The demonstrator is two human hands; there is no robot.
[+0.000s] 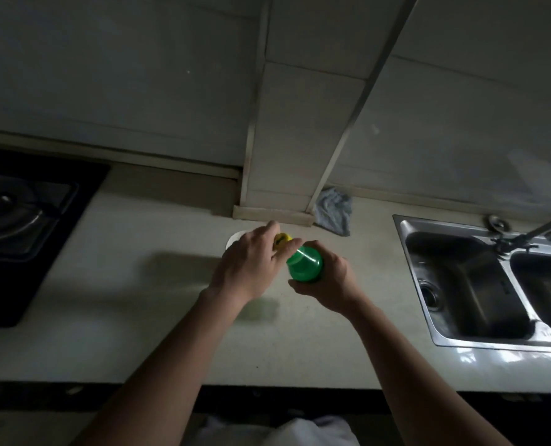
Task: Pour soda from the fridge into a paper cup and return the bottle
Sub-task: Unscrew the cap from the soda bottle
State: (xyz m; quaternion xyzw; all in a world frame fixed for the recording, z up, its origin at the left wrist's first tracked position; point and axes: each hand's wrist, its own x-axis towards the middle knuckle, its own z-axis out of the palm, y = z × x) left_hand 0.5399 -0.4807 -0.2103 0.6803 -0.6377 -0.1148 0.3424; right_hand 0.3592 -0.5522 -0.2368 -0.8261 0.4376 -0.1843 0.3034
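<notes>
A green soda bottle [304, 264] is held above the pale countertop [158, 284], seen from above. My right hand [327, 284] grips its body from the right and below. My left hand [251, 262] pinches the yellow cap [281, 239] at the bottle's neck; I cannot tell whether the cap is on the neck or off it. Just behind my left hand, the white rim of a paper cup [234, 239] shows on the counter, mostly hidden by the hand.
A black gas hob [26, 226] lies at the left. A steel double sink [480, 284] with a tap [538, 231] sits at the right. A grey rag [333, 214] lies by the tiled wall column [299, 140].
</notes>
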